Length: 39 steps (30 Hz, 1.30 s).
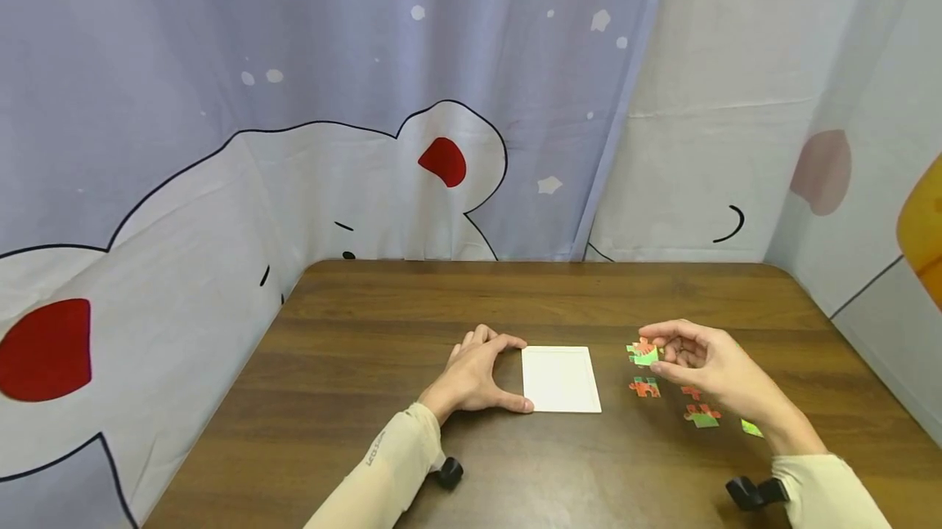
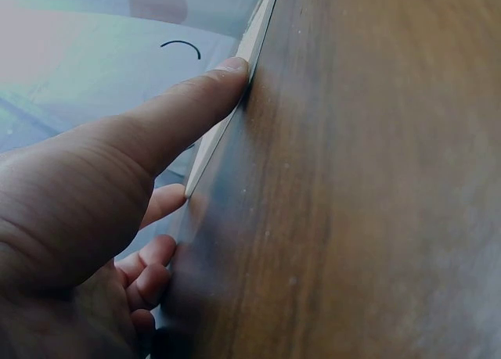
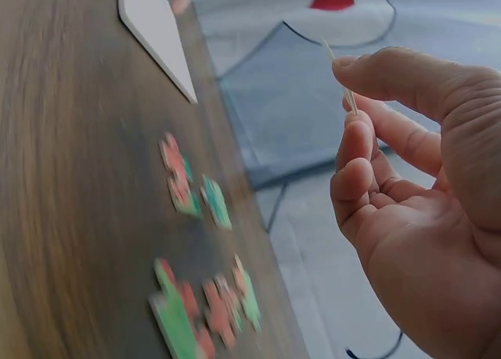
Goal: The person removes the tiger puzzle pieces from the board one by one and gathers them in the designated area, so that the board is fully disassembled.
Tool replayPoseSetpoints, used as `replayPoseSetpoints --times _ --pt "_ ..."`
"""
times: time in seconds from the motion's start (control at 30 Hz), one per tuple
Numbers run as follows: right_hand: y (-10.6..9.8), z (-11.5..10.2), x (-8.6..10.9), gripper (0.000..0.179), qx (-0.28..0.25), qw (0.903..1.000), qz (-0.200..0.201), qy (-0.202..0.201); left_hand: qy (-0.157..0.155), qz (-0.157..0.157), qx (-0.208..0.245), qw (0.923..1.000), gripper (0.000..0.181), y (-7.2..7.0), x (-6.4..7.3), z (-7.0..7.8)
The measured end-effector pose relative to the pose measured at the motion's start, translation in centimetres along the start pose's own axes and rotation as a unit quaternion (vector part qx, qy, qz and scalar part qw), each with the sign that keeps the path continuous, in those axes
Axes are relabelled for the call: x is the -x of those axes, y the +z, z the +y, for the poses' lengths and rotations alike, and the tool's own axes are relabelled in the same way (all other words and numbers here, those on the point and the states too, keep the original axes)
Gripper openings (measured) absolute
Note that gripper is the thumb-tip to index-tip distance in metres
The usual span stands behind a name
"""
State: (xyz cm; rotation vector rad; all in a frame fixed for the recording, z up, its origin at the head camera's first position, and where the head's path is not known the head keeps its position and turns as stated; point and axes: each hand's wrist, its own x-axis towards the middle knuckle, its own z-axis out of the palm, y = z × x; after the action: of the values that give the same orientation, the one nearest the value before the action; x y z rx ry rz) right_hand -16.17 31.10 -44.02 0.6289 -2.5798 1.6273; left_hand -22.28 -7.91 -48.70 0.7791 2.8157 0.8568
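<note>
A flat white square puzzle tray [image 1: 561, 379] with a thin raised rim lies on the table. My left hand [image 1: 474, 374] holds it by its left side, thumb at the near corner and index finger at the far one. To the right, my right hand [image 1: 710, 361] pinches a red and green puzzle piece [image 1: 645, 355] between thumb and fingers. The right wrist view shows that piece edge-on, raised off the table. Below the right hand lie several loose pieces, among them a red and green one [image 1: 644, 387] and a larger one [image 1: 702, 416].
A yellow-green piece [image 1: 751, 428] lies near the right wrist, partly covered by it. The brown wooden table [image 1: 353, 365] reaches back to a patterned curtain [image 1: 331, 38], which also hangs along both sides.
</note>
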Motion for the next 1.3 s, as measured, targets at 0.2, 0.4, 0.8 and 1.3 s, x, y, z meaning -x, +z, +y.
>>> replayPoseSetpoints --times 0.2,0.4,0.8,1.3 --pt "-2.2 0.2 1.9 0.043 0.012 0.9997 0.021 0.001 0.0 -0.004 0.002 1.0 0.098 0.0 -0.1 -0.1" --pt "-3.1 0.5 3.2 0.042 0.033 0.9989 0.034 0.0 -0.001 -0.003 0.003 1.0 0.098 0.1 0.0 -0.2" --pt "-2.3 2.0 4.4 0.043 -0.019 0.9998 -0.002 -0.006 0.0 0.003 0.003 1.0 0.098 0.1 -0.1 -0.2" --pt "0.0 4.0 4.8 0.041 0.002 0.9971 -0.067 -0.037 0.003 -0.001 0.003 1.0 0.098 0.0 0.0 -0.2"
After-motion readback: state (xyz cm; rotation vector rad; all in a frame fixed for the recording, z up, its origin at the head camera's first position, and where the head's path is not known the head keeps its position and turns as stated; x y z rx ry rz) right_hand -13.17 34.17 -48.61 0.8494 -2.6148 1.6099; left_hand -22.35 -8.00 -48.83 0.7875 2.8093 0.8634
